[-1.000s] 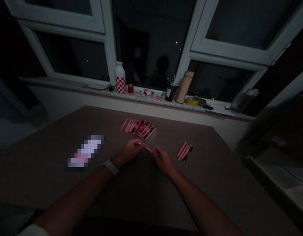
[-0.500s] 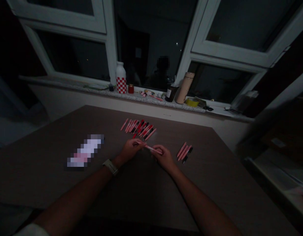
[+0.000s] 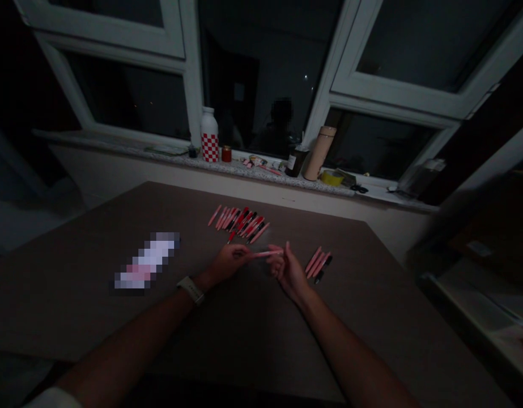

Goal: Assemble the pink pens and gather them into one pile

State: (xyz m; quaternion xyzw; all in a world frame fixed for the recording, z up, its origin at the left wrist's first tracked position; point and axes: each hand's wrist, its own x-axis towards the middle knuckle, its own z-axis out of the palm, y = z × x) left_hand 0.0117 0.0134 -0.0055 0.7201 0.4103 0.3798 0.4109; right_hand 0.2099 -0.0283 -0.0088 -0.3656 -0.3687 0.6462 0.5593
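Note:
A pink pen (image 3: pixel 261 254) is held almost level above the table, between my two hands. My left hand (image 3: pixel 230 260) pinches its left end between thumb and fingers. My right hand (image 3: pixel 290 273) is at the other end, fingers curled beneath the pen and thumb pointing up beside it. Just beyond my hands lies a row of pink, red and black pens (image 3: pixel 239 221), packed close together. To the right of my right hand, a smaller group of pink and black pens (image 3: pixel 318 263) rests on the table.
A blurred-out bright oblong (image 3: pixel 146 260) lies left on the brown table (image 3: pixel 193 357). Along the windowsill stand a white bottle with red checks (image 3: pixel 209 136), a small red jar (image 3: pixel 226 154), a dark cup (image 3: pixel 295 161), a beige flask (image 3: pixel 320 153) and a yellow tape roll (image 3: pixel 331 178).
The pen has swung from slanting down to the right to nearly level. My right hand has moved slightly right, its thumb now raised; my left hand has barely shifted.

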